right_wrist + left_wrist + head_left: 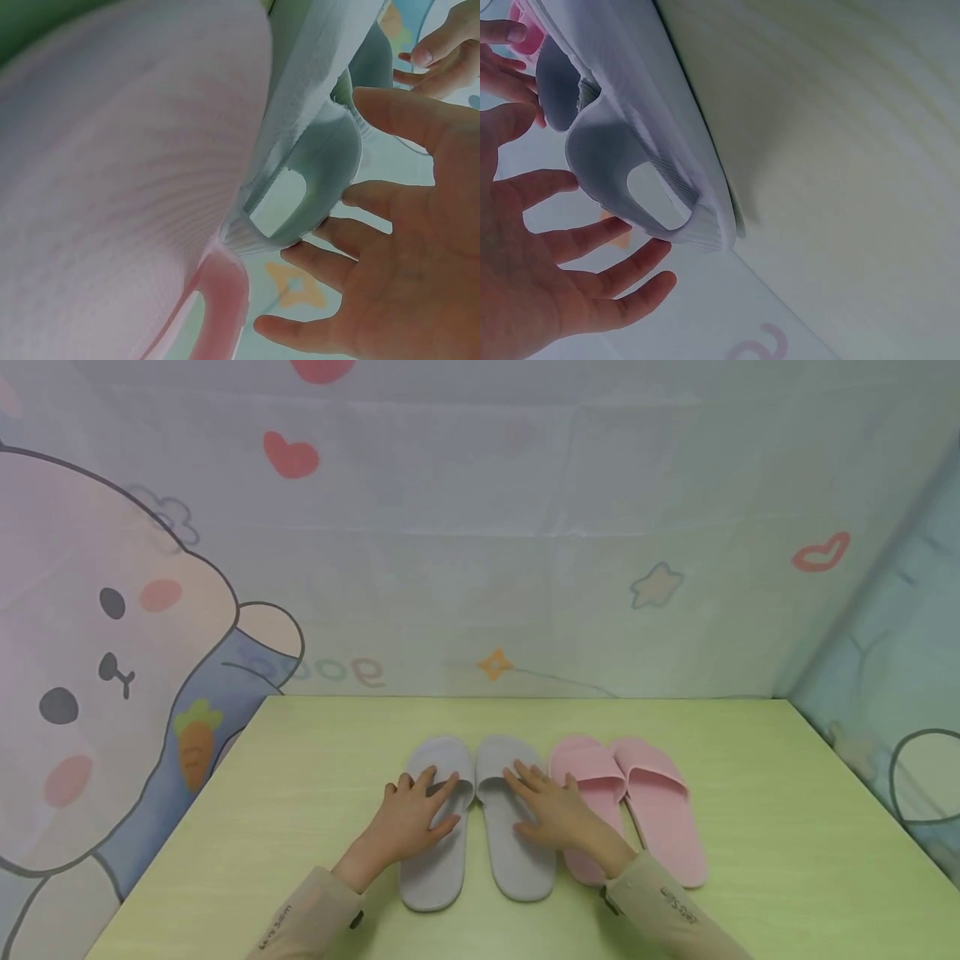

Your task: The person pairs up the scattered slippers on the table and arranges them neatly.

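Two grey slippers lie side by side in the head view, toes pointing away. Over the left grey slipper [433, 881] is my left hand [411, 814], fingers spread, fingertips at the edge of its strap. My right hand [555, 810] reaches over the right grey slipper [517, 860], its fingers likewise spread at the strap. In the left wrist view the fingertips meet the rim of the grey strap [604, 154]. The right wrist view shows the fingertips along the other grey strap [330, 165]. Neither hand curls round a slipper.
A pair of pink slippers [667, 835] lies just right of the grey pair, partly under my right forearm. All stand on a pale yellow-green table [315, 760]. Behind it hangs a printed cloth backdrop [480, 527] with a cartoon animal at left.
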The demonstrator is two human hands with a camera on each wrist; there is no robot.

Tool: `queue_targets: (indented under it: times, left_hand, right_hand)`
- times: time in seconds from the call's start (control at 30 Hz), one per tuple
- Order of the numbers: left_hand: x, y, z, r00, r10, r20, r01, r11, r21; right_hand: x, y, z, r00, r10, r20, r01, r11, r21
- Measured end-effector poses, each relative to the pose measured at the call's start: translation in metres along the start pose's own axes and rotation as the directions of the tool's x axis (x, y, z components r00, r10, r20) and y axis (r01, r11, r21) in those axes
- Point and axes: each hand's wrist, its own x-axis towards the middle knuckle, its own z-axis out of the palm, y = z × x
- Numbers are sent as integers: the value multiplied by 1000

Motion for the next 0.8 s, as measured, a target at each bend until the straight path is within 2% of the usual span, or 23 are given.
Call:
queue_targets:
  times: [0.57, 0.8]
  left_hand:
    - [0, 1, 2, 1000, -24, -1, 24, 999, 21]
    - [-2, 3, -2, 999, -28, 24, 29, 999, -24]
  right_hand:
    - [-1, -1, 4, 999, 32, -2, -32, 999, 36]
    - [-5, 0, 5, 1000, 22, -12, -21, 999, 41]
